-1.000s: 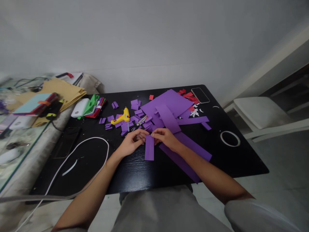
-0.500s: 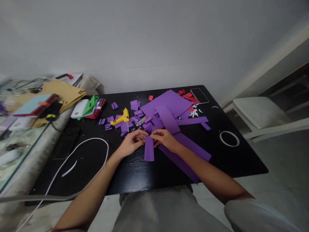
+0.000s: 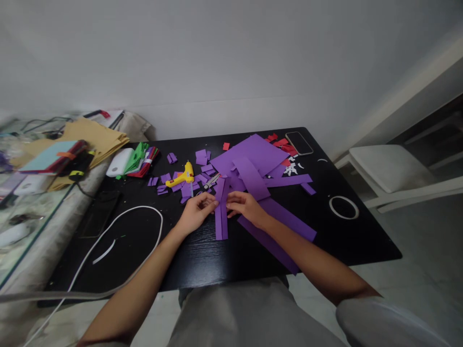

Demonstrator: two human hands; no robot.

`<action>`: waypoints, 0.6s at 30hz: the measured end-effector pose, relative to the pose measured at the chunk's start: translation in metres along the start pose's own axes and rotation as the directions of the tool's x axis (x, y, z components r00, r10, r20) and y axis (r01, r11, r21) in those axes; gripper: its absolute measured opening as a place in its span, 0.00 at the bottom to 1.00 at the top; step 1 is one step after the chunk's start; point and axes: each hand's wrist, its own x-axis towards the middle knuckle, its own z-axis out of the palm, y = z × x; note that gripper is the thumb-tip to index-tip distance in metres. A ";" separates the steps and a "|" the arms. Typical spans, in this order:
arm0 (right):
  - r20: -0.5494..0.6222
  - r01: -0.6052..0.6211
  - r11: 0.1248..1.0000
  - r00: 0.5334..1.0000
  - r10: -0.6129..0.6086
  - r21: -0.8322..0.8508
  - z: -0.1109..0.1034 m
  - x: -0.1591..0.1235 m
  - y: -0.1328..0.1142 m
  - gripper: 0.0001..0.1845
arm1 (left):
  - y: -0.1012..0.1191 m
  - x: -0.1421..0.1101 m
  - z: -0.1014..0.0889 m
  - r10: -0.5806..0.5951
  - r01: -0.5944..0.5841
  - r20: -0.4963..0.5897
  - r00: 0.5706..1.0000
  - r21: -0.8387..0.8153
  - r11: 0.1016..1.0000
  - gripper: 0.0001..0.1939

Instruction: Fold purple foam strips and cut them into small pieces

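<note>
Purple paper work on a dark surface (image 3: 198, 262), with positions given relative to the yellow glue gun (image 3: 185, 175). The folded purple strip (image 3: 219, 222) stands out nearer the wearer and to the right of the glue gun, held between two bare hands. The left hand (image 3: 195, 212) has its fingers closed on the strip's left edge; the right hand (image 3: 249, 208) grips the opposite edge with its fingers. Lengthwise folds are present in this strip, its flaps spreading apart towards the far end; whether the folding is complete cannot be told.

Small purple pieces (image 3: 201, 156), apparently cut and some folded, lie around and beyond the glue gun, suggesting work well advanced. Stock appears to be left: a large purple sheet (image 3: 258, 150) and a curved purple band (image 3: 251, 179), both right of the glue gun. Scissors (image 3: 211, 182) rest just right of it, unheld. No glued assembly is discernible; the glue gun itself lies untouched.
</note>
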 end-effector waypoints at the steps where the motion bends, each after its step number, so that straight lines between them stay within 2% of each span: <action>1: -0.006 0.013 1.000 1.000 -0.013 -0.022 0.000 0.000 0.000 0.14 | 0.000 0.000 0.000 0.002 -0.003 0.003 1.000 0.002 1.000 0.14; 5: -0.024 0.050 0.995 0.998 -0.052 -0.086 0.000 0.001 0.003 0.13 | 0.001 -0.001 0.002 0.012 -0.011 0.024 1.000 -0.018 1.000 0.13; 12: -0.062 0.103 0.986 0.992 -0.112 -0.128 -0.001 0.003 0.008 0.18 | 0.000 -0.001 0.005 0.044 -0.048 -0.025 0.999 -0.196 0.979 0.18; 18: -0.093 0.173 0.970 0.977 -0.190 -0.169 0.003 -0.001 0.007 0.17 | 0.004 -0.002 0.006 0.076 -0.079 -0.037 0.996 -0.089 0.993 0.12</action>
